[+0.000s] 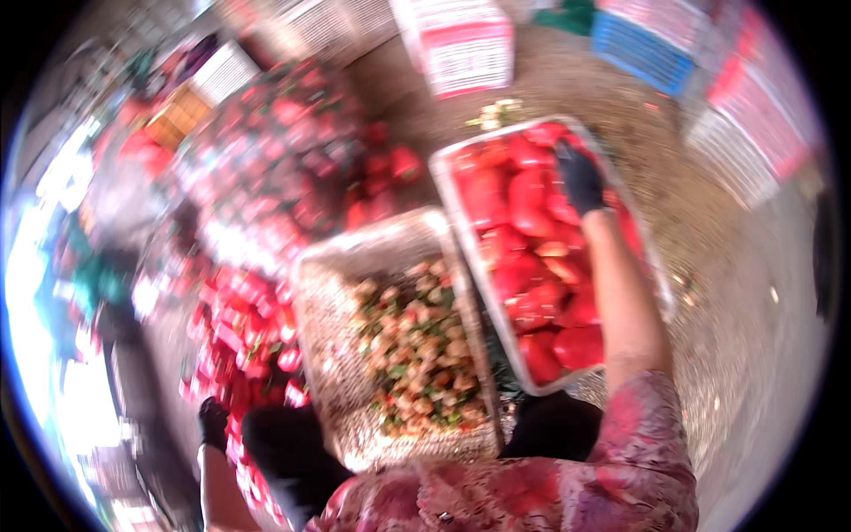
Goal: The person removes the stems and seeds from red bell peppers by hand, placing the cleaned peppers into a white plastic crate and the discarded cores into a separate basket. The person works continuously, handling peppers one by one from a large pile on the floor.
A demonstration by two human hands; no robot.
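Dark-gloved, my right hand (580,178) reaches over the upper right part of a white crate (525,369) filled with red bell peppers (530,211); blur hides whether its fingers hold one. At the lower left, my left hand (213,420), gloved too, is beside a heap of loose red peppers (247,319), its fingers unclear. Between my knees stands a worn, light-coloured crate (332,346), partly filled with pale pepper cores and green stems (425,352). Some cut, paler pepper pieces (557,258) lie among the peppers in the white crate.
Beyond the worn crate rises a large mound of peppers (266,153), apparently in netting or clear wrap. Pink and white crates (465,50), a blue crate (641,50) and further stacked crates (751,133) stand behind and to the right. Scraps (495,114) lie on the ground.
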